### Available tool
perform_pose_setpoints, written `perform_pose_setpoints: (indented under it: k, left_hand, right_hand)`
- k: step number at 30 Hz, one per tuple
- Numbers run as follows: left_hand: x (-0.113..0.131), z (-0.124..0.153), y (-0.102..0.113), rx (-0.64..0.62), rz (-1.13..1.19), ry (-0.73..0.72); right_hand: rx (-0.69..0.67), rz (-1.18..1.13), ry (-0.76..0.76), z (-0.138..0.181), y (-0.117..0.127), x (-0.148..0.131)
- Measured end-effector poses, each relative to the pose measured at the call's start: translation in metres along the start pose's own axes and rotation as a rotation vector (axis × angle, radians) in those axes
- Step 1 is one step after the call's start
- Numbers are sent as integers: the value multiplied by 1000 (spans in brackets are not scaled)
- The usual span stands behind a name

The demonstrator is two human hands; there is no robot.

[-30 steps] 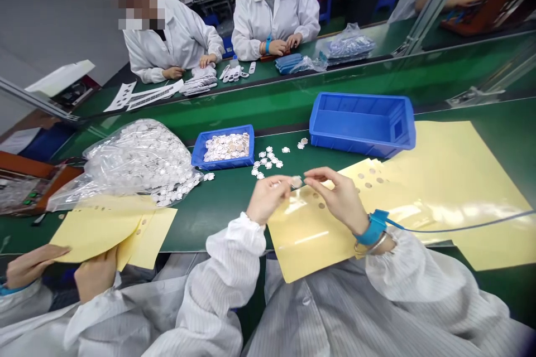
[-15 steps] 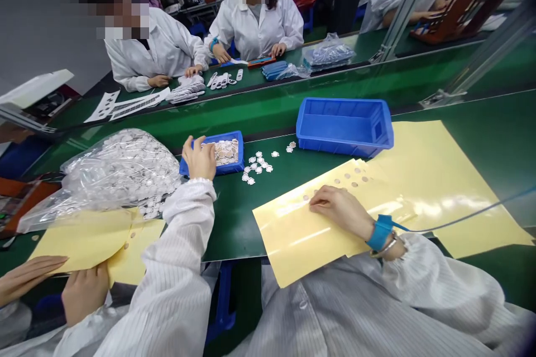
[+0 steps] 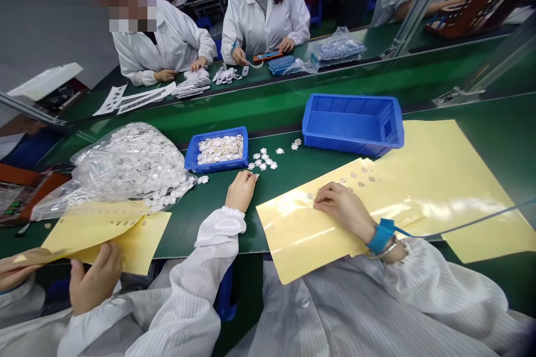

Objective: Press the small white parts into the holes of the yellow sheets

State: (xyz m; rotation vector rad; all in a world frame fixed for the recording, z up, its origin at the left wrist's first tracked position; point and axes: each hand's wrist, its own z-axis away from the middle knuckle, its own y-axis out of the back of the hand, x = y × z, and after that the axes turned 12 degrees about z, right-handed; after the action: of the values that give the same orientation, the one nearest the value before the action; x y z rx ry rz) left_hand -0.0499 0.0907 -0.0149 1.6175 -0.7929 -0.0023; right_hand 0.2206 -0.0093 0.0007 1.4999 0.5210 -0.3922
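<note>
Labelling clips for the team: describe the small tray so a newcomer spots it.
On the green belt, find the large blue bin. Left of it sits a smaller blue tray, the only one filled with pale discs, beside a clear bag of them.

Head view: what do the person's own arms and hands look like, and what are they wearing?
Both hands are bare. The left hand and right hand come out of white, finely striped sleeves. The left sleeve has a gathered cuff, and the right sleeve is the same fabric. The right wrist wears a blue wrist strap with a thin blue cord, and a thin metal bangle.
</note>
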Motion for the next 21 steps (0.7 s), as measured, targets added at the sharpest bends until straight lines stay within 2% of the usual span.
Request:
perform_pose_setpoints:
  k: [4,7,10,12,16,21]
  left_hand:
    - [16,1,7,114,232,89]
    - [47,8,12,147,658,354]
    - [83,17,8,-35,1164,650]
    - [102,22,0,-162,1346,770]
    - [116,28,-17,-230,1429,885]
    - [113,28,-21,-226,1414,854]
  right_hand:
    - [9,-112,24,0,-4,2]
    - [-2,-265,-17,-2,-2,5]
    - [-58,-441,-89,-4,6,3]
    - [-94,-516,-109,-6,10,-3]
    - [-120,-608,-83,-8,2,-16]
    - [-76,-587,-83,-7,-11,-21]
